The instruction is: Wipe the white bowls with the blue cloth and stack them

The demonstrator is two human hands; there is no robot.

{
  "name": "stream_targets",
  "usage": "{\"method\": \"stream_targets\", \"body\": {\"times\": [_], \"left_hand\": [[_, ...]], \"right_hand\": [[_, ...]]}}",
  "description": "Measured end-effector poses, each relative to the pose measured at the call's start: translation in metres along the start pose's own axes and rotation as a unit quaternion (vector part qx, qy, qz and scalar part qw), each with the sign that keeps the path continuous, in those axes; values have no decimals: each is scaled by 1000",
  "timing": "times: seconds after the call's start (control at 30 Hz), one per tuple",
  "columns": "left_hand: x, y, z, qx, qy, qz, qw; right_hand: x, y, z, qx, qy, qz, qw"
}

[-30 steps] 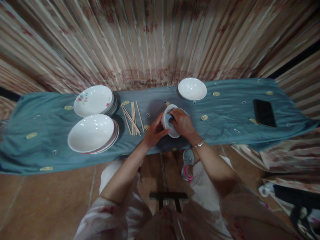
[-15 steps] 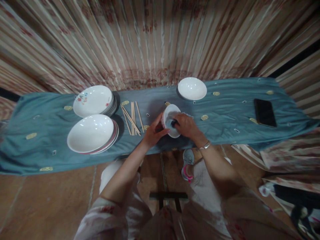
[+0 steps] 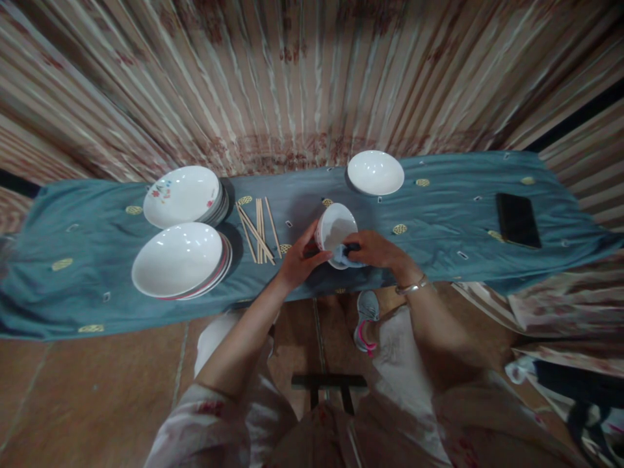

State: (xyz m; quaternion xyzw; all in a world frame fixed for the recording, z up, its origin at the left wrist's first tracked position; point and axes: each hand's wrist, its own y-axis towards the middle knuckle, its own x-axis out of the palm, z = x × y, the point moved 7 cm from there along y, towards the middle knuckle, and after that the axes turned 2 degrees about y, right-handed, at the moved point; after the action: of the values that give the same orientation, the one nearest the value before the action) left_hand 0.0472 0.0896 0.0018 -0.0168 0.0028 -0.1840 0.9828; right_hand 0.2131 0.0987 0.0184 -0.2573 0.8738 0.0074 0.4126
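A small white bowl [image 3: 338,224] with a patterned outside is tilted toward me over the front of the table. My left hand [image 3: 299,260] grips its left side, thumb at the rim and fingers behind. In my right hand [image 3: 373,249] is a bunched light-blue cloth [image 3: 347,257], pressed at the bowl's lower right rim. Something dark shows between the right fingers, too small to name. Several wooden chopsticks [image 3: 258,234] lie to the left of the bowl, some crossing.
On the left stand a stack of flower-patterned plates [image 3: 188,195] and a stack of larger white bowls [image 3: 176,260]. A single white bowl [image 3: 375,173] sits at the back, and a black phone [image 3: 517,220] lies far right. A teal cloth [image 3: 439,227] covers the narrow table before a pleated curtain [image 3: 312,84].
My right hand has moved from inside the bowl toward its lower right rim, bringing the blue cloth into fuller view. My left hand and the bowl stay nearly in place.
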Motion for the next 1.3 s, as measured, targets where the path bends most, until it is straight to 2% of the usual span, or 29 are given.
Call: {"method": "stream_targets", "body": {"times": [0.2, 0.43, 0.6, 1.03, 1.3], "left_hand": [[-1, -1, 1, -1, 5, 7, 1000], [0, -1, 2, 1, -5, 9, 1000], [-1, 0, 0, 3, -5, 7, 1000], [-2, 0, -2, 2, 2, -2, 1000], [-3, -2, -1, 2, -3, -7, 1000]], "right_hand": [[7, -6, -4, -21, 116, -54, 992], [13, -7, -8, -23, 214, -76, 974], [14, -5, -11, -24, 233, -60, 970], [19, 2, -21, -3, 349, -43, 936], [18, 9, -28, -4, 399, -7, 917]]}}
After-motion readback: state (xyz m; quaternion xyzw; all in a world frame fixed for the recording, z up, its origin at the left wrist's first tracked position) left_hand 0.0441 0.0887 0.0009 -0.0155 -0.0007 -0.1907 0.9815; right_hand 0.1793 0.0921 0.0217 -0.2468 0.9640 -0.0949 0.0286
